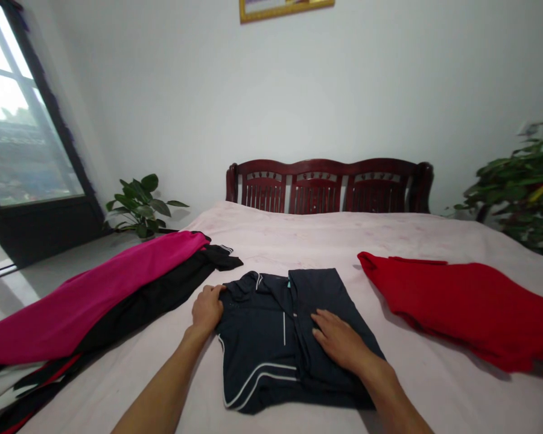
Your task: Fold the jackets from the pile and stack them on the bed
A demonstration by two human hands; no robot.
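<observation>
A dark navy shirt [271,355] with white piping lies partly folded on the pale pink bed sheet [298,241] right in front of me. My left hand [207,308] is closed on the shirt's left edge near the collar. My right hand [337,339] lies flat on the folded right half, fingers stretched out and pressing the cloth down.
A magenta garment [95,289] lies over a black one [163,295] on the left of the bed. A red garment [470,307] is spread on the right. A dark wooden headboard [328,184] stands behind, with potted plants [140,205] at both sides and a window at far left.
</observation>
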